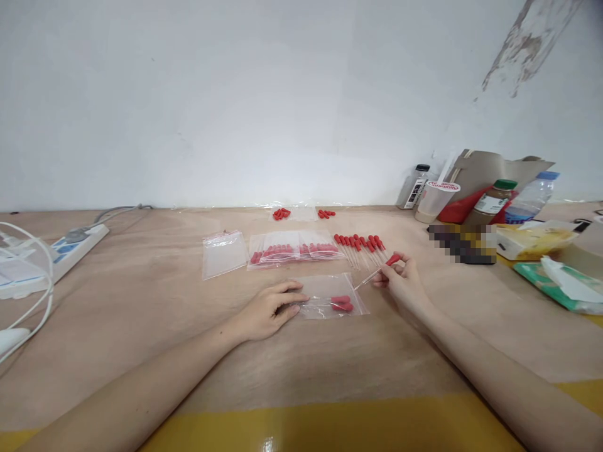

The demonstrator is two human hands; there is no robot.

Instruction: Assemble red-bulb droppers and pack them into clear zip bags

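Note:
My left hand (268, 309) rests on the left end of a small clear zip bag (320, 289), fingers pinched on its edge. Inside the bag lie a couple of droppers with red bulbs (342, 304). My right hand (400, 276) pinches a glass dropper with a red bulb (382, 267), its thin tip pointing down-left toward the bag's right end. A row of several loose red-bulb droppers (360, 245) lies just beyond my right hand. Filled bags of droppers (294, 249) sit behind the open bag.
An empty clear bag (223, 253) lies at the left. Loose red bulbs (281, 213) sit near the wall. A power strip (70, 248) and white cables are far left. Bottles, a cup (436, 199), a paper bag and tissue packs crowd the right.

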